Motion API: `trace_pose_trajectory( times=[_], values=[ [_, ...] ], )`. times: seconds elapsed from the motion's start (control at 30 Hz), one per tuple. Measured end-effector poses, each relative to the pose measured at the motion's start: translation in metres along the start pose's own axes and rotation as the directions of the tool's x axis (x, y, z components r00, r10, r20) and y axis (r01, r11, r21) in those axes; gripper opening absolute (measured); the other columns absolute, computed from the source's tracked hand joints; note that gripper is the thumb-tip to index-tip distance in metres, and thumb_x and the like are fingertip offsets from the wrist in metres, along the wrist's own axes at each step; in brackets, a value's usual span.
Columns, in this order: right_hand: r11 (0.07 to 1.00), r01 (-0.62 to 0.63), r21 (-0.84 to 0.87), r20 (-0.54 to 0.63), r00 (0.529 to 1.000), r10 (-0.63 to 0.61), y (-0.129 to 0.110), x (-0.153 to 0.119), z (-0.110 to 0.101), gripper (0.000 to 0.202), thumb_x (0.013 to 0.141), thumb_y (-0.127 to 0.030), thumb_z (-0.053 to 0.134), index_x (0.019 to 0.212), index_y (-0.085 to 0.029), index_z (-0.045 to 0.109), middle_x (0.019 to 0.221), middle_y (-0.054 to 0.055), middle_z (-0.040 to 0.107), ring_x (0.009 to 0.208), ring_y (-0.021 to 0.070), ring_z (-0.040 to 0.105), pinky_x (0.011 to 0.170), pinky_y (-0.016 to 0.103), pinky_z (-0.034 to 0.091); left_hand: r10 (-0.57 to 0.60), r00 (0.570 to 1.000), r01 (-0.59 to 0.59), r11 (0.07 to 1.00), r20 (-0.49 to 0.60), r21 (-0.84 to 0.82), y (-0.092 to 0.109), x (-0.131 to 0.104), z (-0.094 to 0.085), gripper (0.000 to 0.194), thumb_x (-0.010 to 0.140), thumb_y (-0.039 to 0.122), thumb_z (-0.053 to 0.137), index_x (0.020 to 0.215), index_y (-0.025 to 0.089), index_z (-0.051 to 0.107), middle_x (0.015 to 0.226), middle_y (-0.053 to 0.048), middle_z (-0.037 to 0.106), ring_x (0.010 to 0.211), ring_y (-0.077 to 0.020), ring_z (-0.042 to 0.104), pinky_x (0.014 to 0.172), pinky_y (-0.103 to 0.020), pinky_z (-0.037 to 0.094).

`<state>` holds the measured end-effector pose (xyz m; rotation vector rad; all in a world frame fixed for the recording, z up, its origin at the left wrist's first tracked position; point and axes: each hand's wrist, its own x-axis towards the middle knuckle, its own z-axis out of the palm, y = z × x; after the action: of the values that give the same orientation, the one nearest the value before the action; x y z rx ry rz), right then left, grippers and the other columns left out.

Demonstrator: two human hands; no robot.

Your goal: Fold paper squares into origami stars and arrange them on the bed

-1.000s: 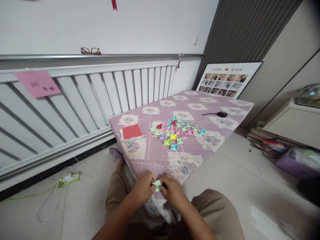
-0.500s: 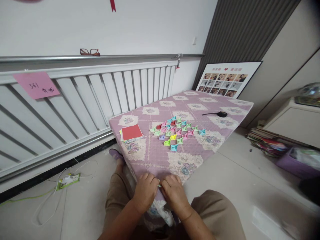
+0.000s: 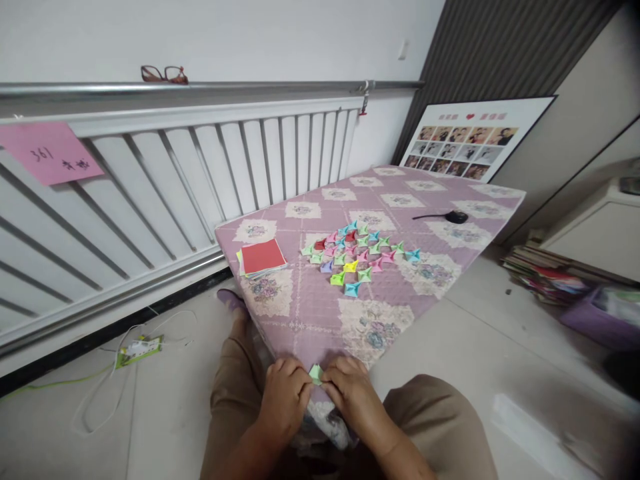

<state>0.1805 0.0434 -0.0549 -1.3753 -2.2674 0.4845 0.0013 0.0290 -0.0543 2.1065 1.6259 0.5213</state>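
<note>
A small piece of folded light-green paper [image 3: 315,374] lies at the near corner of the table, pinched from both sides. My left hand [image 3: 286,393] grips its left edge with thumb and fingers. On the other side my right hand [image 3: 349,387] holds the right edge, fingers closed and bent. Beyond the hands stands a cluster of folded paper pieces [image 3: 351,289] in blue, green, pink, yellow, red and purple. To their left rests a stack of coloured paper sheets [image 3: 263,257], red on top.
A flowered purple cloth covers the table [image 3: 320,327]. A black object with a thin handle [image 3: 456,217] lies towards its far right. The white radiator [image 3: 200,180] runs along the left. A power strip [image 3: 140,349] with cables sits on the floor.
The green paper shows more clearly between my hands, which have moved slightly apart. The camera view has shifted and tilted a little downward.
</note>
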Motion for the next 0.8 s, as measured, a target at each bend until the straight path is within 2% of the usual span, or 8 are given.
trace_pose_trajectory(
  times=[0.27,0.47,0.7,0.8],
  values=[
    [0.993,-0.119,-0.029,-0.021,0.993,0.118,-0.004,0.005,0.003,0.011,0.087,-0.027,0.057,0.077,-0.024,0.063,0.080,0.002,0.061,0.082,0.0195,0.053,0.079,0.034,0.033,-0.147,0.989,0.148,0.989,0.029,-0.016,0.001,0.010,-0.002,0.011,0.081,0.021,0.054,0.074,0.023,0.062,0.086,-0.002,0.061,0.089,-0.0194,0.052,0.080,-0.034,0.034],
    [0.982,-0.183,-0.048,-0.067,0.982,0.179,-0.006,0.007,0.006,0.015,0.086,-0.030,0.058,0.074,-0.023,0.058,0.077,0.002,0.060,0.079,0.0194,0.053,0.076,0.034,0.031,-0.186,0.977,0.178,0.981,0.109,0.079,0.005,0.018,-0.009,0.016,0.084,0.032,0.052,0.076,0.023,0.062,0.088,-0.003,0.062,0.089,-0.0212,0.053,0.079,-0.035,0.033],
    [0.969,-0.236,-0.069,-0.097,0.969,0.229,-0.008,0.009,0.007,0.018,0.084,-0.031,0.061,0.069,-0.023,0.056,0.074,0.001,0.059,0.079,0.0200,0.052,0.074,0.034,0.029,-0.252,0.949,0.224,0.962,0.190,0.157,0.011,0.029,-0.018,0.015,0.083,0.032,0.054,0.075,0.021,0.061,0.088,-0.002,0.064,0.089,-0.0209,0.054,0.075,-0.033,0.031],
    [0.967,-0.244,-0.073,-0.108,0.966,0.236,-0.009,0.011,0.007,0.018,0.084,-0.031,0.061,0.069,-0.023,0.056,0.073,0.001,0.059,0.078,0.0197,0.052,0.074,0.033,0.028,-0.271,0.935,0.239,0.958,0.229,0.156,0.011,0.034,-0.022,0.011,0.082,0.033,0.055,0.081,0.023,0.060,0.088,0.000,0.064,0.089,-0.0201,0.055,0.074,-0.032,0.031]
  ],
)
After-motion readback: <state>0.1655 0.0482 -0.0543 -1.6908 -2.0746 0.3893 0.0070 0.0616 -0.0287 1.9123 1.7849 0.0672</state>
